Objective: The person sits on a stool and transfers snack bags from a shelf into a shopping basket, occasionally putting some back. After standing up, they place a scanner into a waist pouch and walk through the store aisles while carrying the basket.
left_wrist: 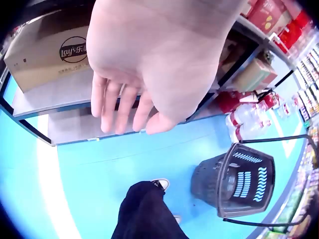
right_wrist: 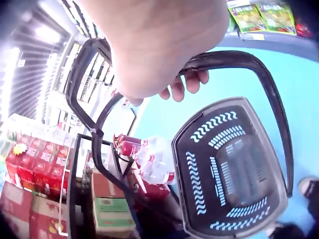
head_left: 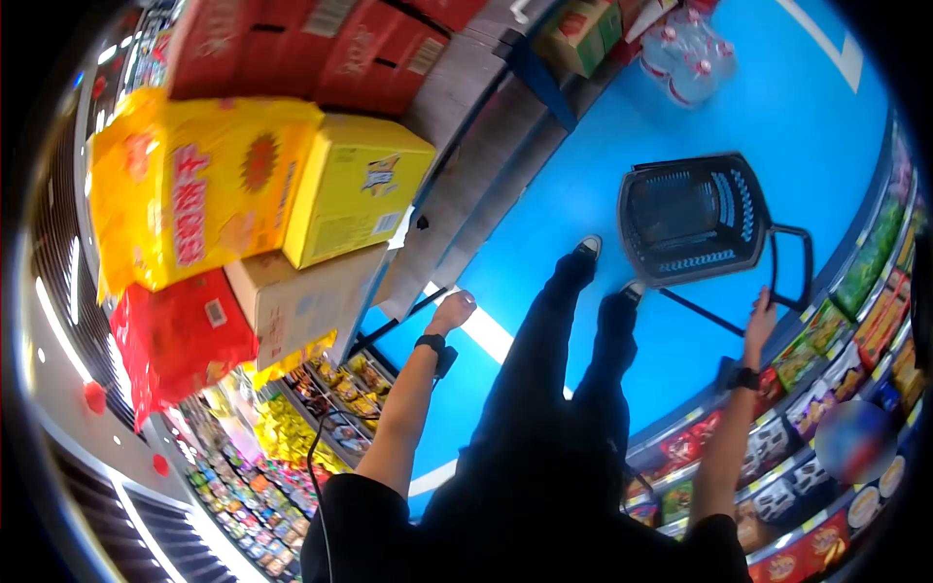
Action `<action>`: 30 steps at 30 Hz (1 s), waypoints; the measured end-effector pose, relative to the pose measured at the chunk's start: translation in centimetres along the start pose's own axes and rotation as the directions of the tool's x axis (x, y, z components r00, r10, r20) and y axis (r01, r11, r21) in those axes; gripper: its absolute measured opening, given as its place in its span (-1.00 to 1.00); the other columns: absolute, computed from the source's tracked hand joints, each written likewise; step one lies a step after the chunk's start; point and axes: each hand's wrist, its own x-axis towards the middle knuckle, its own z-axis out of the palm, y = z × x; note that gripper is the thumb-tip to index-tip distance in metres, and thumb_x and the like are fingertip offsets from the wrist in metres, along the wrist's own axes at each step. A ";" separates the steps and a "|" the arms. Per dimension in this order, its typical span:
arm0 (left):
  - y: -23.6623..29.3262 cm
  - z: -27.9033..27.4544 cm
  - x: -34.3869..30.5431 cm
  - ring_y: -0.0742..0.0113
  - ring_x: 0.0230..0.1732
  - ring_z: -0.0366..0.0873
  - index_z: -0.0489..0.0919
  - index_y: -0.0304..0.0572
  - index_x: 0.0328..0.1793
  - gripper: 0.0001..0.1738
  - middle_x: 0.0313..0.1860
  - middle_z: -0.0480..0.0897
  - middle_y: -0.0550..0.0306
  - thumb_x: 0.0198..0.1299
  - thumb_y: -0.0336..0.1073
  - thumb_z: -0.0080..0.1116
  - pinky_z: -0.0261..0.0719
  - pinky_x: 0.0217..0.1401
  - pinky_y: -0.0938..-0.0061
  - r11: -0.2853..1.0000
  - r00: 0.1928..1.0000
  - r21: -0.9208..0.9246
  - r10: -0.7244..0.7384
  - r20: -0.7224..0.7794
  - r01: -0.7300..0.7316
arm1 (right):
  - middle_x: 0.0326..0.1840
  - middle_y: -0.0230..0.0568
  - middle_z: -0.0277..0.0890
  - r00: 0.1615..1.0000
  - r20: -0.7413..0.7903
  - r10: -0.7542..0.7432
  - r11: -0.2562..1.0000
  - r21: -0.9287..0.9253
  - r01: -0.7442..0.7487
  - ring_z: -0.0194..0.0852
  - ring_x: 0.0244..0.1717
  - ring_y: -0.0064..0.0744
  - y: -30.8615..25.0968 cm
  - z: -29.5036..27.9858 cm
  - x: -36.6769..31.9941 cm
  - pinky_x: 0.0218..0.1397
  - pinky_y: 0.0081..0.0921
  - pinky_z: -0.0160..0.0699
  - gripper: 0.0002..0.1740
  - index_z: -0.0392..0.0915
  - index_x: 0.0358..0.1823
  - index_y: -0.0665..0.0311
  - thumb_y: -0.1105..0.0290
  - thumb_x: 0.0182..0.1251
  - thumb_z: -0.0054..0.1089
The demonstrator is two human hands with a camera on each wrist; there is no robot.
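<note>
My right hand [head_left: 761,325] holds the black handle [right_wrist: 224,60] of a dark grey shopping basket [head_left: 695,262], its fingers curled round the bar in the right wrist view. The basket's slotted walls [right_wrist: 197,186] and floor show from above, with the basket close to my shoes. On the other side, my left hand [head_left: 454,311] hangs in front of the shelf rack with nothing in it. Its fingers [left_wrist: 125,107] are loosely bent in the left wrist view. A Lay's carton [left_wrist: 55,50] lies on the shelf behind that hand.
Yellow snack bags [head_left: 209,185], a yellow box [head_left: 360,185] and red cartons [head_left: 301,49] are stacked at the left. Shrink-wrapped bottles [head_left: 688,58] stand on the blue floor [head_left: 544,223] beyond the basket. Shelves of packaged snacks [head_left: 826,335] line the right side.
</note>
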 end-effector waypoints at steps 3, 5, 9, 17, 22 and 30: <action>-6.0 2.0 5.9 -0.06 0.11 0.43 0.46 -0.12 0.09 -0.52 0.07 0.47 -0.12 0.09 -0.04 0.05 0.39 0.18 0.20 0.979 0.996 0.203 0.002 -0.084 0.015 | -0.37 -0.18 0.46 0.971 -0.046 -0.233 0.932 -0.297 0.209 0.42 -0.37 -0.34 4.7 -1.7 3.1 -0.26 -0.43 0.40 -0.50 0.48 0.00 0.37 0.04 0.42 -0.16; -5.8 0.1 8.6 -0.11 0.12 0.41 0.41 -0.14 0.12 -0.48 0.12 0.41 -0.20 0.10 -0.01 0.06 0.37 0.20 0.19 0.958 0.969 0.246 -0.087 -0.230 0.144 | -0.13 -0.04 0.50 0.916 -0.029 -0.399 0.828 -0.440 0.347 0.47 -0.16 -0.23 12.4 -3.2 6.5 -0.08 -0.37 0.40 -0.50 0.36 0.21 0.29 0.10 0.46 -0.27; -12.2 -2.7 17.6 -0.23 0.21 0.31 0.32 -0.25 0.25 -0.39 0.20 0.36 -0.32 0.17 -0.01 0.00 0.29 0.27 0.17 0.976 0.896 0.182 -0.029 -0.443 0.122 | 0.03 -0.10 0.46 0.949 -0.255 -0.185 0.923 -0.376 0.079 0.46 -0.06 -0.32 16.7 -2.4 6.9 -0.06 -0.41 0.41 -0.48 0.36 0.23 0.21 0.04 0.46 -0.31; -14.8 -2.2 26.0 -0.19 0.21 0.32 0.26 -0.13 0.32 -0.39 0.22 0.38 -0.19 0.16 -0.11 0.06 0.28 0.25 0.08 0.969 0.817 0.101 -0.132 -0.562 0.226 | -0.73 -0.39 0.19 0.847 -0.269 0.458 0.886 0.221 -0.408 0.13 -0.82 -0.56 32.9 6.0 5.5 -0.78 -0.58 0.07 -0.45 0.35 -0.49 0.25 -0.14 0.32 -0.10; -14.3 -0.1 25.8 -0.06 -0.11 0.50 0.32 -0.13 0.09 -0.46 -0.13 0.52 -0.13 -0.02 -0.21 0.23 0.45 -0.04 0.10 0.965 0.730 0.154 -0.050 -0.681 0.210 | -0.67 -0.25 0.35 0.624 0.072 0.778 0.522 0.477 -0.707 0.44 -0.65 -0.40 40.7 9.8 -0.4 -0.59 -0.35 0.58 -0.53 0.33 -0.45 0.28 -0.03 0.20 0.12; -18.4 0.5 28.9 0.25 -0.58 0.55 0.36 -0.33 -0.11 -0.69 -0.46 0.57 -0.02 0.17 -0.26 0.09 0.48 -0.64 0.44 0.884 0.904 -0.397 -0.359 -0.233 0.248 | -0.45 -0.18 0.50 0.813 0.170 0.557 0.824 0.010 -0.566 0.47 -0.63 -0.47 29.4 13.0 -5.4 -0.63 -0.61 0.39 -0.35 0.45 -0.17 0.37 -0.19 0.32 -0.16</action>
